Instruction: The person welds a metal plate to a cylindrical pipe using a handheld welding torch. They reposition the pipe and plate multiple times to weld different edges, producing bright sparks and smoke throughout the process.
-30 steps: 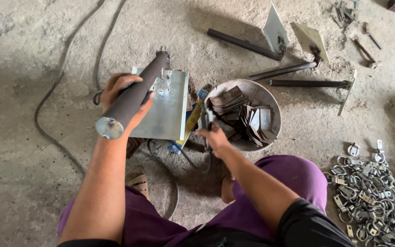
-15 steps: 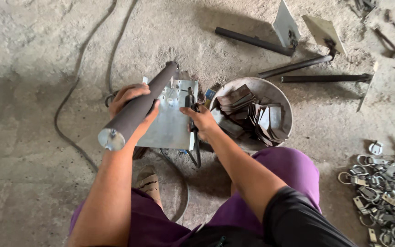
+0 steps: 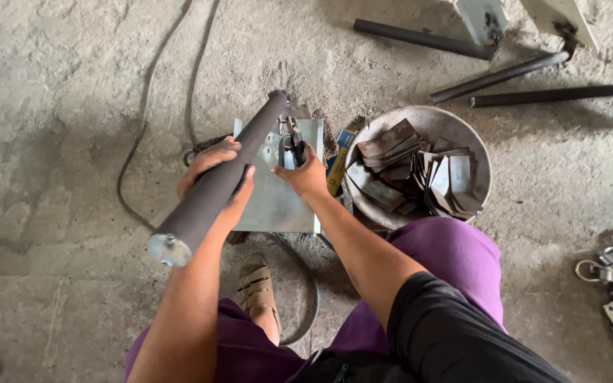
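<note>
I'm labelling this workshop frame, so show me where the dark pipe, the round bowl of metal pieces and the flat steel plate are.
dark pipe (image 3: 228, 174), head view, middle of its shaft above the left hand.
round bowl (image 3: 420, 117), head view, bare far rim.
flat steel plate (image 3: 274, 206), head view, bare face near its front edge.

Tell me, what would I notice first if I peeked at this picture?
Probably the long dark metal tube in the middle, gripped by the left hand and slanting over a flat grey plate on the floor. The right hand touches a small metal part there, and a bowl of metal pieces sits just right.
</note>
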